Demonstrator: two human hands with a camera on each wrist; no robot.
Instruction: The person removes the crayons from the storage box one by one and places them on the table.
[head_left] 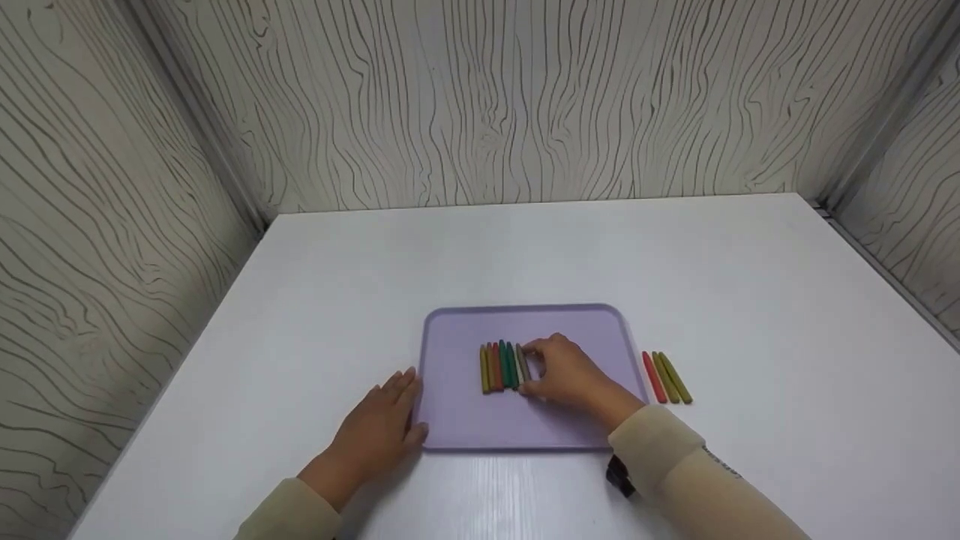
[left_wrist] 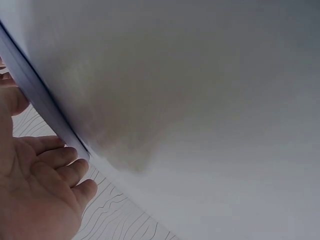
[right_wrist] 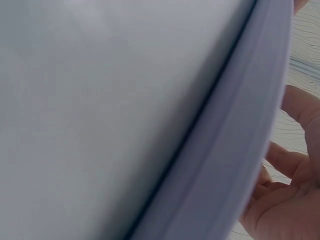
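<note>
A row of several crayons (head_left: 496, 367) in olive, red-brown, green and grey tones lies side by side on a purple tray (head_left: 465, 424). My right hand (head_left: 566, 373) reaches over the tray and pinches the grey-brown crayon (head_left: 524, 364) at the row's right end, finger at its far tip and thumb at its near end. Resting at the tray's left edge, my left hand (head_left: 379, 424) has its fingers extended against the rim. In the left wrist view those fingers (left_wrist: 57, 157) meet the tray's side. The tray rim (right_wrist: 225, 130) hides part of the right hand in the right wrist view.
Right of the tray, a red crayon (head_left: 654, 377) and two olive crayons (head_left: 673, 377) lie on the white table (head_left: 360, 300). Wood-grain patterned panels (head_left: 487, 105) stand behind the table and at both sides. A small black object (head_left: 619, 476) shows under the right sleeve.
</note>
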